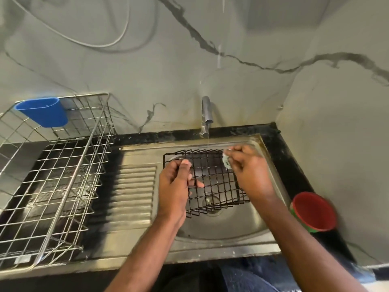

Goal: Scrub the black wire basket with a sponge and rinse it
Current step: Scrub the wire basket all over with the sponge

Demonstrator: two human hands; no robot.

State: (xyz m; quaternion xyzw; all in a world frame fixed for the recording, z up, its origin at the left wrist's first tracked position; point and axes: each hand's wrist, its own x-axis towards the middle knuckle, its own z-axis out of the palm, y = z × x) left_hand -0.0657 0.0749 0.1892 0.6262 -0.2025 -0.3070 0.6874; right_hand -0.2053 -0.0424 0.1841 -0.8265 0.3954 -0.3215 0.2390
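You are mid-scrub: left hand [175, 182] fingers curl around the basket [207, 182] rim at 9 o'clock, right hand [248, 167] pinches the sponge [226, 162] at 2 o'clock under the running tap [206, 114]; final rinse remains.

text: none I can read | labels: none legible on the red cup [313, 211] by my right arm, whose green band is too blurred to tell | brands: none visible on the tap [206, 114] or the blue holder [42, 111] | numbers, signs: none
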